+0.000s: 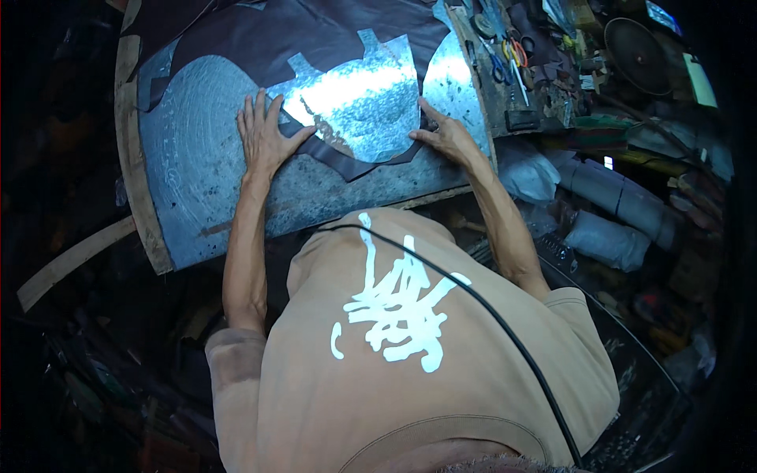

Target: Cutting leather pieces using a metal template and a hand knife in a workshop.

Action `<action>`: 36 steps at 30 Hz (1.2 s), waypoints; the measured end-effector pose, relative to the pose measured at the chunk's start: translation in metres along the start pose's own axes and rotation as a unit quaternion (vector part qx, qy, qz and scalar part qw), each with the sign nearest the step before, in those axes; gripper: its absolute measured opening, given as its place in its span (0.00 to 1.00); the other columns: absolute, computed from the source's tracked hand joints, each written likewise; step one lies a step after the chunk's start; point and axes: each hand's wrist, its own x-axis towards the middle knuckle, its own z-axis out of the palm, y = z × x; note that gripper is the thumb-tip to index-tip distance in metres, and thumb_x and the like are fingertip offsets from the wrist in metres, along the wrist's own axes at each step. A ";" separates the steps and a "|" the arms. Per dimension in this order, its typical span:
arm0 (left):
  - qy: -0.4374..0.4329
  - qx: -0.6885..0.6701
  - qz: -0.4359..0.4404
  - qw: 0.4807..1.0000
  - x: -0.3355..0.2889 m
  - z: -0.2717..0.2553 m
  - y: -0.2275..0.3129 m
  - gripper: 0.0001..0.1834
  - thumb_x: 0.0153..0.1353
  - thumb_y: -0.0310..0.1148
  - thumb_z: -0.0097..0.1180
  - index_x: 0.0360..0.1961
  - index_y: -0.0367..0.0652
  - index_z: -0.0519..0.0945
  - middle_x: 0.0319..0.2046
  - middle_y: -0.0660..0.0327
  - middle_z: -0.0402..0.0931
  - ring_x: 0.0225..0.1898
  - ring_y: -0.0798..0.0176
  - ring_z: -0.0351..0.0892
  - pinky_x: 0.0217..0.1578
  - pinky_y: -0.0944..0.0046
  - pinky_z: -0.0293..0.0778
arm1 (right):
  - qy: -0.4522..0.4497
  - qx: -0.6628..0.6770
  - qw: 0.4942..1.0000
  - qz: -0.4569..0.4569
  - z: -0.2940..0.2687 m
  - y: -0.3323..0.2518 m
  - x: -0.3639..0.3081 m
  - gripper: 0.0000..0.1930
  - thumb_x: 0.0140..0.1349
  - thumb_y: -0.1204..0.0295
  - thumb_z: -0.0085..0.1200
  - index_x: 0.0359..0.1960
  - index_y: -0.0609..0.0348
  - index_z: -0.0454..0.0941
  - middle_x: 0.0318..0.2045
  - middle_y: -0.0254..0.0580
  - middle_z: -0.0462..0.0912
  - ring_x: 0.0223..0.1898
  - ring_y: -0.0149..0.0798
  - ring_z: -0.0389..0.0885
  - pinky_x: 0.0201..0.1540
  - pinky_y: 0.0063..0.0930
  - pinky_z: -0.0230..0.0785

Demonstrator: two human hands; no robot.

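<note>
A shiny sheet-metal template [364, 98] with two tabs along its far edge and a rounded near edge lies flat on dark brown leather [347, 164]. Part of the leather shows beyond the template's near edge, and a wide stretch of it covers the far side of the table. My left hand [266, 142] rests at the template's left edge, fingers spread and thumb reaching toward its worn, rusty patch. At the right edge my right hand [453, 138] lies with thumb and forefinger apart, touching the template's side; its other fingers are partly hidden.
The table has a scratched metal top [197, 150] and a wooden edge strip [130, 134]. Scissors [516, 54] and other small tools crowd a bench on the right. Plastic-wrapped rolls [607, 239] lie below it. A black cable [489, 311] runs down over my shirt.
</note>
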 end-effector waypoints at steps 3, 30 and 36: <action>0.001 0.001 -0.009 1.000 -0.002 -0.001 0.002 0.48 0.42 0.66 0.66 0.59 0.44 0.73 0.66 0.45 0.57 0.70 0.39 0.47 0.68 0.38 0.41 | -0.026 0.029 0.999 0.007 -0.004 -0.003 0.000 0.43 0.52 0.51 0.66 0.69 0.47 0.61 0.52 0.66 0.76 0.57 0.60 0.74 0.58 0.41 0.67; -0.015 0.029 -0.039 0.999 -0.012 0.002 0.012 0.50 0.41 0.69 0.64 0.61 0.49 0.71 0.69 0.48 0.54 0.72 0.40 0.44 0.69 0.41 0.40 | -0.139 0.053 0.987 0.054 -0.036 -0.017 0.011 0.41 0.55 0.59 0.64 0.69 0.55 0.59 0.39 0.66 0.82 0.44 0.54 0.83 0.47 0.38 0.70; -0.069 0.053 -0.068 0.994 -0.010 -0.005 0.023 0.51 0.42 0.67 0.64 0.63 0.48 0.69 0.69 0.47 0.52 0.72 0.42 0.42 0.68 0.40 0.43 | -0.092 0.084 0.991 -0.044 -0.024 0.010 0.005 0.40 0.57 0.61 0.62 0.70 0.56 0.57 0.53 0.69 0.74 0.56 0.53 0.77 0.60 0.36 0.64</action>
